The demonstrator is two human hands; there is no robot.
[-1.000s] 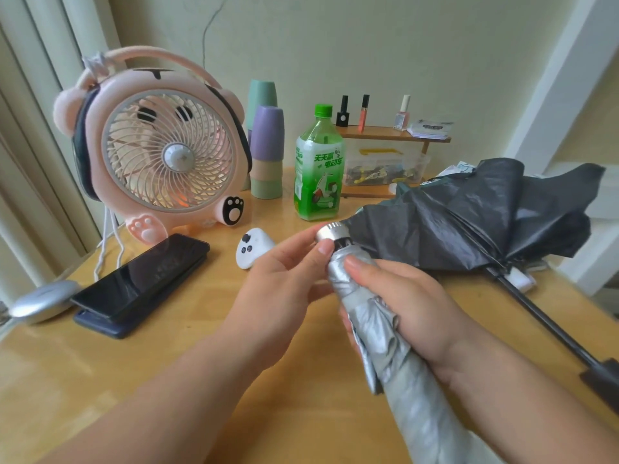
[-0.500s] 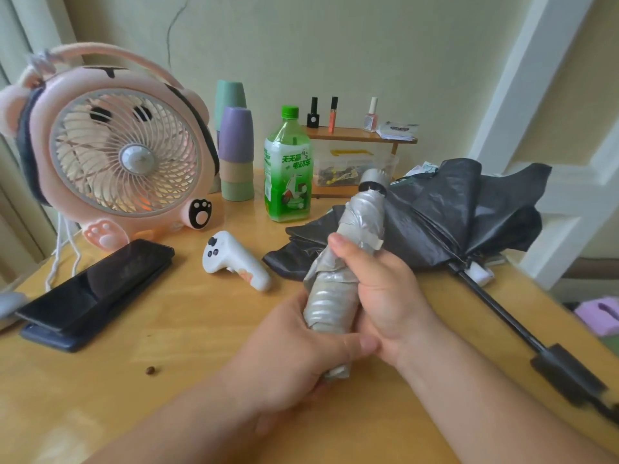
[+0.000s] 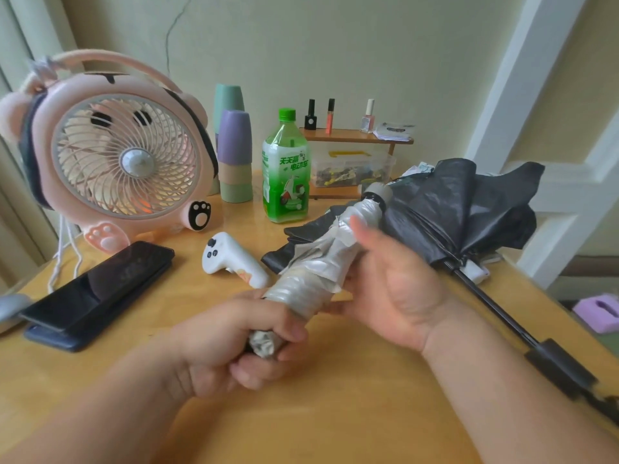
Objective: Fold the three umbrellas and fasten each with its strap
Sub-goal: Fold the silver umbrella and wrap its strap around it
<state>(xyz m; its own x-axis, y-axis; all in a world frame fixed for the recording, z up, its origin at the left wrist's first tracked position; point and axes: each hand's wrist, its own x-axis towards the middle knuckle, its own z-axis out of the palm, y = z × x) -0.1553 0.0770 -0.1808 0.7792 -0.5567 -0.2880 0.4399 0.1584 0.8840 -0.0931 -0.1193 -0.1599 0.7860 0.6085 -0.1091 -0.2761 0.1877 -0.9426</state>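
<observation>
**Silver umbrella held slanting over the middle of the desk**

The left hand is clamped round the umbrella's bundled lower end. The right hand lies spread against the canopy, thumb raised; half a second ago it was wrapped tightly around the fabric. A half-collapsed black umbrella sprawls toward the right edge. A green bottle near the far edge carries Chinese lettering, "天天赢 电动车".

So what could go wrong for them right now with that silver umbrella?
Only the left hand grips the silver umbrella; the right hand looks open, so the loosely rolled fabric may unwind before strapping. Its tip is close to the green bottle, which a swing might topple.
</observation>
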